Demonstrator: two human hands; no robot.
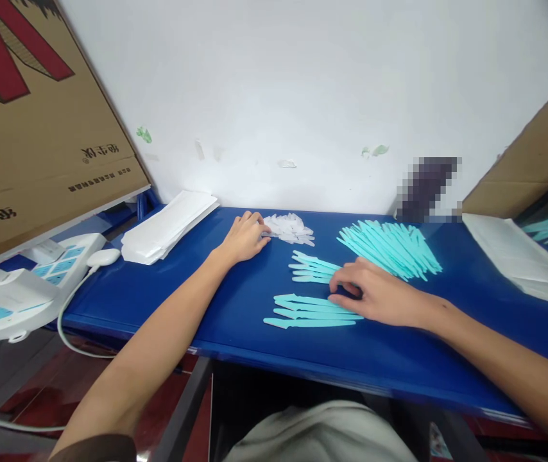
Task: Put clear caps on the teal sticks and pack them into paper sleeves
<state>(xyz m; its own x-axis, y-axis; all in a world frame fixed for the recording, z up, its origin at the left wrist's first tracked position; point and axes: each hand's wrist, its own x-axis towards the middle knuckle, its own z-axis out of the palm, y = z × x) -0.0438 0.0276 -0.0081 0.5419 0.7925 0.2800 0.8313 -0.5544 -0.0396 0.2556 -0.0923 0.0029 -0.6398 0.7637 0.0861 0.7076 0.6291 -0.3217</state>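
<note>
My left hand [246, 237] reaches to the left edge of a small pile of translucent white plastic pieces [289, 228]. Its fingertips touch the nearest pieces, with the thumb and index finger apart. My right hand [369, 289] is curled low over the blue table, a gap showing between thumb and fingers. Beside its fingers lies a group of slim teal eyebrow razors [313, 267]. Below it, a row of more teal razors [310, 312] lies side by side, partly hidden by the thumb. Behind the right hand spreads a large heap of teal razors [389, 247].
White flat paper sleeves [171, 224] are stacked at the left. A power strip [40, 282] with a charger and white cable sits at the table's left end. A white padded sheet [519, 260] lies at the right. Cardboard boxes [47, 128] stand on either side, a white wall behind.
</note>
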